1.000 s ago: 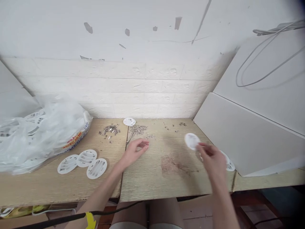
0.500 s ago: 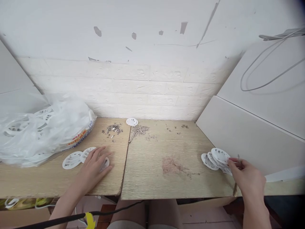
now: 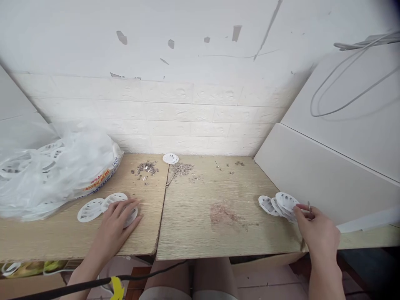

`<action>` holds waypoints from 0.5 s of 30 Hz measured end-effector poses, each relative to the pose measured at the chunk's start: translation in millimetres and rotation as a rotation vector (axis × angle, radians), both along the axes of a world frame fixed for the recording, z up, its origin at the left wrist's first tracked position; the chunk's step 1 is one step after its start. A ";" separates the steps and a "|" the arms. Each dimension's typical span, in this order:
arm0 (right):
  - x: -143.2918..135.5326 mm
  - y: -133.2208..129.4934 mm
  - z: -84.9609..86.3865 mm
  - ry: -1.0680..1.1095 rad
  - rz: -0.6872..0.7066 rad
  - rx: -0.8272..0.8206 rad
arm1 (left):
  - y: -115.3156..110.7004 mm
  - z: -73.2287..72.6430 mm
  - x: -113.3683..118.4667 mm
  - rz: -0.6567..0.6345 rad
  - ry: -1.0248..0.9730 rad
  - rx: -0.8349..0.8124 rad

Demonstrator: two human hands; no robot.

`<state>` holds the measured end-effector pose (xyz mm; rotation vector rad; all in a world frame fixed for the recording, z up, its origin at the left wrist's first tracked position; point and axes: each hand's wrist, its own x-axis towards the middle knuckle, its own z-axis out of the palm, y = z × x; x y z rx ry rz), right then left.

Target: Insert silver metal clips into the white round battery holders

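Observation:
At the left, my left hand (image 3: 117, 223) lies with fingers stretched over a white slotted disc (image 3: 131, 216), its thumb apart. Most of that disc is hidden under the fingers. Two more discs lie beside it: one overlapping disc (image 3: 113, 199) and an outer disc (image 3: 90, 209). On the far right, my right hand (image 3: 318, 229) pinches the edge of the top white slotted disc (image 3: 286, 202) of a fanned stack (image 3: 267, 205). A thin tool (image 3: 302, 244) also runs through that hand, its ends showing above and below the fingers; its kind is unclear.
A clear plastic bag (image 3: 59, 175) full of white discs covers the table's left. Small metal pieces lie in a left pile (image 3: 146, 168) and a middle pile (image 3: 183, 168). One disc (image 3: 170, 158) is by the wall. A black cable (image 3: 93, 285) crosses in front.
My left fingers have drawn back slightly, so more of the overlapping disc shows. The whole view has shifted a little; my right hand keeps its pinch on the stack.

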<state>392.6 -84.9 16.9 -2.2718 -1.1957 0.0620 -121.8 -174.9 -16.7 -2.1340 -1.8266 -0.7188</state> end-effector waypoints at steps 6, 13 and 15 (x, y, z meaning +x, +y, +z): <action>-8.6 -9.0 5.5 0.007 -0.008 0.034 | -0.4 2.8 2.7 -0.046 -0.037 0.079; -56.9 3.2 32.2 0.193 0.209 0.199 | 17.5 33.9 36.0 0.045 -0.311 0.223; -79.4 26.3 32.7 0.093 0.366 0.146 | 37.2 43.4 53.9 -0.073 -0.422 0.094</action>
